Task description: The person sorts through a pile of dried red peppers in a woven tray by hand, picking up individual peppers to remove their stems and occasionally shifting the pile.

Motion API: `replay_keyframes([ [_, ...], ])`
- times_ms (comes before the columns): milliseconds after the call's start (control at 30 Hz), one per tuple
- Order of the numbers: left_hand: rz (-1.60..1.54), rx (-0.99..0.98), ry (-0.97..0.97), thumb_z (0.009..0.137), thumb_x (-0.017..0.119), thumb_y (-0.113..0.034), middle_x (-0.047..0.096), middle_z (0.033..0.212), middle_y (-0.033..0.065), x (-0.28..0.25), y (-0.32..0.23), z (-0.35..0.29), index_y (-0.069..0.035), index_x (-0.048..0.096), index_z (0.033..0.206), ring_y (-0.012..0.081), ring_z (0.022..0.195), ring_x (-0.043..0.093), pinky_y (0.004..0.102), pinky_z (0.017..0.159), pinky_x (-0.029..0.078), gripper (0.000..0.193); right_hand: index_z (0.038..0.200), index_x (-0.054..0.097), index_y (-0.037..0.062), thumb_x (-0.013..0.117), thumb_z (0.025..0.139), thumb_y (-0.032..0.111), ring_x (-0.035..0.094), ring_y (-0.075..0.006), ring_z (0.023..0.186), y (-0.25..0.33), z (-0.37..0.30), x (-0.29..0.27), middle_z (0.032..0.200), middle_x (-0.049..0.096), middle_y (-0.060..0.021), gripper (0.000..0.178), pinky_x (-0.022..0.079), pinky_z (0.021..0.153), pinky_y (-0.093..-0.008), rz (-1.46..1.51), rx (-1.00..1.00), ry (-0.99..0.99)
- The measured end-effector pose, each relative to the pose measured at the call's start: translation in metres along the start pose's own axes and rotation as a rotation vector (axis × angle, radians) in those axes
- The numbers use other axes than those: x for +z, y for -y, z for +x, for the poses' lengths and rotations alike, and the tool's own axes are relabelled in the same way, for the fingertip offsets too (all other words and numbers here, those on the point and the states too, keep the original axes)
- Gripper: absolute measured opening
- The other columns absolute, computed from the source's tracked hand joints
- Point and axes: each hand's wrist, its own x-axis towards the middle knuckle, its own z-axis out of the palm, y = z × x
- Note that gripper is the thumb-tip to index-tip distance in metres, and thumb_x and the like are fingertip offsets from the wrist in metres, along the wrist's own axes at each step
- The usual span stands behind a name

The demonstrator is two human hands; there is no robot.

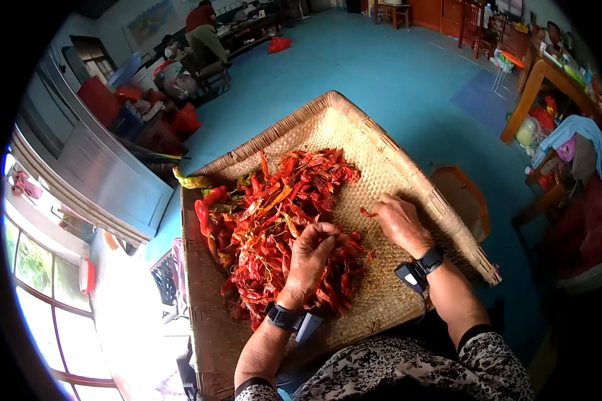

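A heap of dried red chili peppers, a few of them yellow or greenish, fills the left part of a shallow woven tray. My left hand is over the heap's right side, thumb and fingers pinched together; whatever they hold is hidden. To its right, above the woven bottom, my right hand is closed with a small red piece of chili pepper at its fingertips. Yellowish seeds and red bits lie scattered on the weave below the hands. Both wrists wear black straps with small devices.
An orange-rimmed basin stands on the blue floor beyond the tray's right edge. Clothes lie over a chair at the right. A white door panel and windows are on the left. Far back, another person bends over a chair.
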Motion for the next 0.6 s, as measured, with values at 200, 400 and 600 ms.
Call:
replay_keyframes([
  [200, -0.032, -0.041, 0.004, 0.093, 0.051, -0.005, 0.064, 0.102, 0.0069, -0.007, -0.006, 0.004, -0.006, 0.054, 0.107, 0.0185, 0.093, 0.064, 0.0305, 0.081, 0.053, 0.015, 0.078, 0.059, 0.009, 0.062, 0.088, 0.024, 0.046, -0.0041, 0.054, -0.009, 0.018, -0.028, 0.072, 0.059, -0.0006, 0.018, 0.037, 0.046, -0.0192, 1.084, 0.3, -0.207],
  [400, -0.011, -0.052, -0.051, 0.093, 0.05, -0.004, 0.064, 0.101, 0.0072, -0.001, -0.01, 0.014, -0.006, 0.054, 0.107, 0.0178, 0.091, 0.064, 0.0292, 0.08, 0.053, 0.014, 0.129, 0.048, 0.0074, 0.062, 0.087, 0.032, 0.049, -0.0043, 0.065, -0.011, 0.021, -0.042, 0.105, 0.063, -0.0094, 0.051, 0.04, 0.048, -0.0142, 1.773, 0.379, -0.461],
  [600, -0.042, 0.045, -0.061, 0.094, 0.049, -0.004, 0.063, 0.102, 0.0066, 0.009, 0.0, 0.018, -0.005, 0.053, 0.107, 0.016, 0.092, 0.063, 0.0284, 0.081, 0.053, 0.014, 0.103, 0.061, 0.0007, 0.066, 0.084, 0.041, 0.063, -0.0119, 0.073, 0.032, 0.009, -0.004, 0.091, 0.066, -0.0111, 0.045, 0.05, 0.059, -0.0283, 0.867, -0.032, 0.329],
])
